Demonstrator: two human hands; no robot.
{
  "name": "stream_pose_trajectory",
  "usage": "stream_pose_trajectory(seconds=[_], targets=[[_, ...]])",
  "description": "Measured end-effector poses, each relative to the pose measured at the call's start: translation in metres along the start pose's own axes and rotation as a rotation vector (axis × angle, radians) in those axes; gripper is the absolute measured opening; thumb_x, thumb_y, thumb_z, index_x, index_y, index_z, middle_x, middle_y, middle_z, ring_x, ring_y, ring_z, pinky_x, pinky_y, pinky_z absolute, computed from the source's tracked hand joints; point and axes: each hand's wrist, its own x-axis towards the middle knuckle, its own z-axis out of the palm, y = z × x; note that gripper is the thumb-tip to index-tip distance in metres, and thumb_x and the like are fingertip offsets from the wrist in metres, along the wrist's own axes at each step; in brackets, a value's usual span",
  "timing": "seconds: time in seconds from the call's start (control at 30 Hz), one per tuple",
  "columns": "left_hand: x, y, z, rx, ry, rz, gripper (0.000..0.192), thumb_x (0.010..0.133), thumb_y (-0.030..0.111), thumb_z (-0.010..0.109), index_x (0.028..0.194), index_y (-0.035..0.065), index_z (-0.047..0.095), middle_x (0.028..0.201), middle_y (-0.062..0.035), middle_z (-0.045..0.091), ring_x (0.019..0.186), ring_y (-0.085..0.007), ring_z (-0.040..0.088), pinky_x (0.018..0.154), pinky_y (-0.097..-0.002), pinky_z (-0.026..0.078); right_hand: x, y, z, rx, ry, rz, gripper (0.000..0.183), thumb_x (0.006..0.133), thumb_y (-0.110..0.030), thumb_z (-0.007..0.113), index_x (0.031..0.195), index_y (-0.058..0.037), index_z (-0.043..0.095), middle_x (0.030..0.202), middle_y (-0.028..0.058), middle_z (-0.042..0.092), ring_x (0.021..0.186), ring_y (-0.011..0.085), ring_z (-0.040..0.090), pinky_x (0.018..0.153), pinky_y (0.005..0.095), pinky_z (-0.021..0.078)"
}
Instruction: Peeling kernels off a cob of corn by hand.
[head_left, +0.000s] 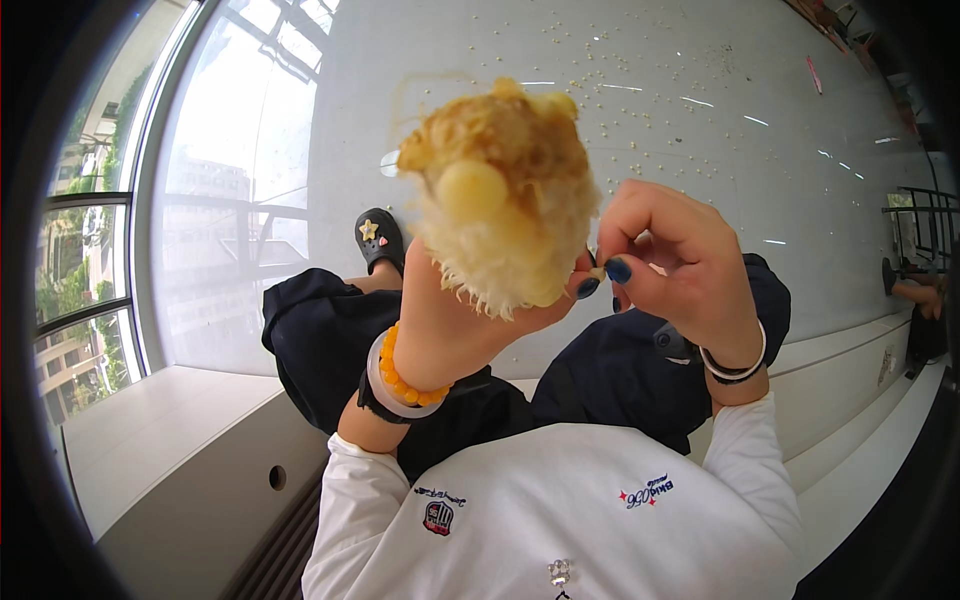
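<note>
Close to the camera is a fuzzy brown, yellow and white object (502, 202), too blurred to name surely. Its lower edge has pale, ragged tufts, and a round yellow lump sticks out of its front. My left hand (465, 330) is closed round its underside, and the object hides most of those fingers. Just right of it, my right hand (675, 262) pinches a tiny pale yellow piece (598, 273) between thumb and finger, touching my left fingertips. Both hands show dark blue nails.
Many small pale yellow bits (634, 142) lie scattered on the grey, glossy floor (720, 180). A pink, pen-like thing (814, 75) lies farther off. My foot wears a black clog (379, 238). Windows (90, 255) and a white ledge (172, 412) stand left. Another person's leg (911, 289) shows far right.
</note>
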Motion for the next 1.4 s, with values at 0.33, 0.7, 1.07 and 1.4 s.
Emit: stream_pose_trajectory(seconds=[0.33,0.7,1.07,1.4], targets=[[0.002,0.000,0.000,-0.075,-0.019,-0.014,0.027,0.066,-0.002,0.070,0.091,-0.0007,0.058,0.080,-0.0046,0.065,0.073,-0.0111,0.062,0.065,-0.0241,0.050,-0.001,0.004,-0.001,0.241,-0.060,0.098,0.011,0.084,-0.007,0.053,0.087,0.0031,0.054,0.077,0.0027,0.052,0.064,0.0066,0.051,0.055,0.0209,0.0484],[-0.001,-0.005,0.002,0.197,0.139,0.007,0.054,0.062,0.011,0.083,0.099,-0.0008,0.046,0.085,-0.0074,0.063,0.077,-0.0132,0.063,0.064,-0.0239,0.049,0.001,0.006,0.011,0.213,0.096,0.151,0.012,0.084,-0.009,0.057,0.087,0.0031,0.057,0.079,0.0031,0.056,0.066,0.0060,0.054,0.055,0.0199,0.0493],[0.001,-0.004,-0.001,0.473,0.050,0.233,0.050,0.065,-0.011,0.068,0.101,0.0018,0.035,0.079,-0.0083,0.062,0.063,-0.0089,0.055,0.057,-0.0192,0.046,-0.002,0.006,0.009,0.230,0.078,0.068,0.012,0.084,-0.008,0.056,0.086,0.0034,0.056,0.076,0.0026,0.054,0.065,0.0057,0.053,0.055,0.0198,0.0494],[0.003,0.006,0.002,0.034,0.016,0.048,0.030,0.066,-0.008,0.067,0.086,0.0026,0.048,0.078,-0.0086,0.063,0.064,-0.0097,0.057,0.058,-0.0209,0.048,-0.004,0.004,0.004,0.275,0.044,0.053,0.014,0.085,-0.010,0.055,0.090,0.0037,0.054,0.081,0.0029,0.052,0.068,0.0059,0.051,0.057,0.0198,0.0491]])
